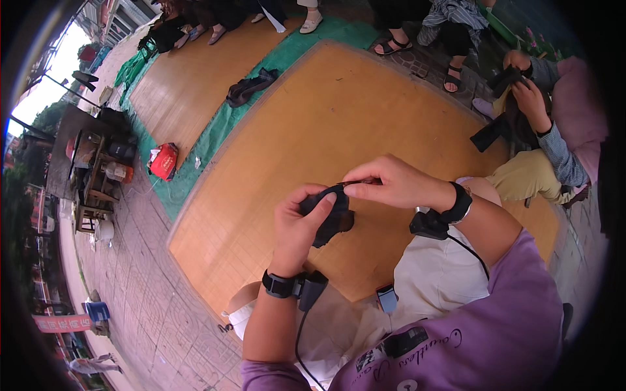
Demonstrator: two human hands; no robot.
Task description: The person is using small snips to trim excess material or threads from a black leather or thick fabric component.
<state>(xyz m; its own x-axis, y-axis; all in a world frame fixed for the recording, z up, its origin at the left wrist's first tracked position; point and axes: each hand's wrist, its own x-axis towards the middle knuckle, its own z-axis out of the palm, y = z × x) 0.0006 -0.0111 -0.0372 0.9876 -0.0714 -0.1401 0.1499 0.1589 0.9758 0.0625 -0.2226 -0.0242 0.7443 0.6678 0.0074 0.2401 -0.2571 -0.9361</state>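
Note:
A piece of dark navy cloth [334, 225] hangs in front of me above the tan mat. My left hand [297, 221] is closed on it, the thumb pressed flat over its upper part. At the cloth's top edge my right hand [394, 182] is closed in a pinch, its thumb and forefinger meeting there. A thin dark item [370, 181] shows between those fingers; it is too small to tell its kind. Both wrists wear black straps with small box-shaped devices. The cloth's lower end hangs loose below my left hand.
Beneath my hands spreads a large tan mat [313, 98]. On the green sheet [202, 143] lie a dark garment [251, 88] and a red bag [163, 161]. At the right sits a person handling dark cloth [489, 132]. A phone [387, 298] rests near my lap.

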